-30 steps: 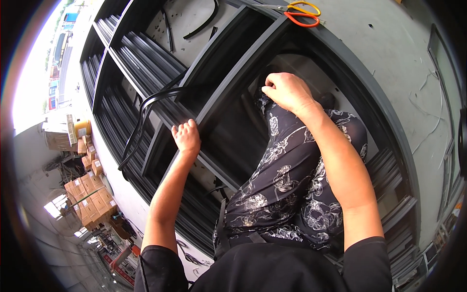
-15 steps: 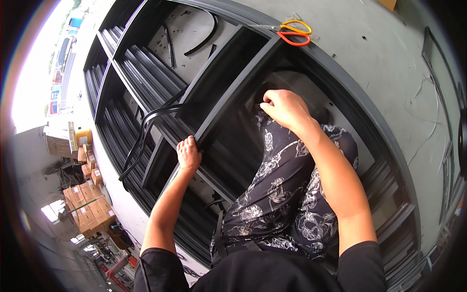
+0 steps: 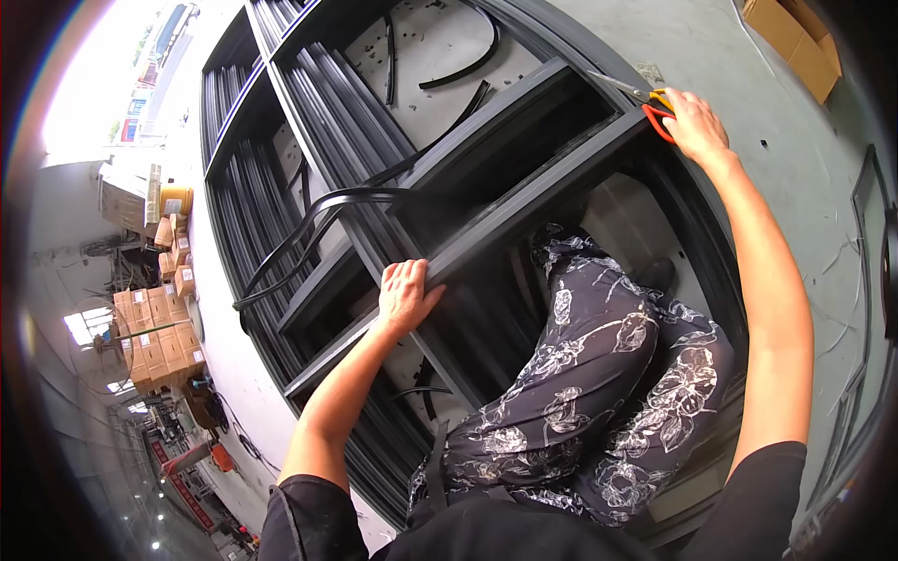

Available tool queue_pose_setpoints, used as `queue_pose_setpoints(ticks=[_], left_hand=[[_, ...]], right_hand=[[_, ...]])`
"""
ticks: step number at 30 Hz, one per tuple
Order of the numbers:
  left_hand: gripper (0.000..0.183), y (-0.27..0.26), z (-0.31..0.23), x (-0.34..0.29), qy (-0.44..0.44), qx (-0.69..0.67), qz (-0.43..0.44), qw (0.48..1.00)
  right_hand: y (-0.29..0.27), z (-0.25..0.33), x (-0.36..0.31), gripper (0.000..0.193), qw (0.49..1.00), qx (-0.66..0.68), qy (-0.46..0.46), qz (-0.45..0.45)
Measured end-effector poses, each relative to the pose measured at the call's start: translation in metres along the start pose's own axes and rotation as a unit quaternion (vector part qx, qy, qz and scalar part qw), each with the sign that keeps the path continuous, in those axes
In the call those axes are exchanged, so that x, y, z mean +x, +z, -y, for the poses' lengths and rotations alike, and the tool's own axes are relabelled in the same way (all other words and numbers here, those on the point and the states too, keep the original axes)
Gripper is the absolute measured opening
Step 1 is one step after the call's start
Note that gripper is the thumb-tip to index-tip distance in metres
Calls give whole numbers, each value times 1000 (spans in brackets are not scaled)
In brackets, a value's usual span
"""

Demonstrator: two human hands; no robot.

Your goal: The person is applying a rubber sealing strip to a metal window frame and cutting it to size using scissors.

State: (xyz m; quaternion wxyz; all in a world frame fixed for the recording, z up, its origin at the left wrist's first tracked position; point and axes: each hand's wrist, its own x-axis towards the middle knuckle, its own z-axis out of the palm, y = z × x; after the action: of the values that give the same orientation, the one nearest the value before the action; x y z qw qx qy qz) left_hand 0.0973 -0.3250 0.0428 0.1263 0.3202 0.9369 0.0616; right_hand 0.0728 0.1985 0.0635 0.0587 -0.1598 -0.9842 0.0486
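Note:
At the far right, my right hand (image 3: 697, 126) closes around the handles of a pair of scissors (image 3: 658, 123) with one red and one yellow loop. Their blades lie over the outer rail of a large dark grey metal frame (image 3: 538, 198), pointing to the far left. My left hand (image 3: 404, 297) grips a crossbar of this frame near the middle, fingers over its top and thumb to the side. Beyond that hand, a black rubber strip (image 3: 323, 203) loops across the bars. My patterned trouser legs are inside one of the frame's openings.
Loose black strip pieces (image 3: 468, 70) and small scraps lie on the floor inside a far opening. A cardboard box (image 3: 795, 42) stands at the far right. Stacked cartons (image 3: 159, 337) are at the left. Another thin frame (image 3: 868, 215) lies along the right edge.
My right hand has moved from above my knees to the far right and taken hold of the scissors. The left hand stays on the crossbar, and the view has shifted.

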Motion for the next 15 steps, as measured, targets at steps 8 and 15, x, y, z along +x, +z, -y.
queue_pose_setpoints(ticks=[8,15], left_hand=[[47,2,-8,0,-7,26,-80,996],[44,4,5,-7,-18,25,-89,996]], right_hand=[[7,-9,-21,19,996,-84,19,28],[-47,-47,-172,24,995,20,96,-28]])
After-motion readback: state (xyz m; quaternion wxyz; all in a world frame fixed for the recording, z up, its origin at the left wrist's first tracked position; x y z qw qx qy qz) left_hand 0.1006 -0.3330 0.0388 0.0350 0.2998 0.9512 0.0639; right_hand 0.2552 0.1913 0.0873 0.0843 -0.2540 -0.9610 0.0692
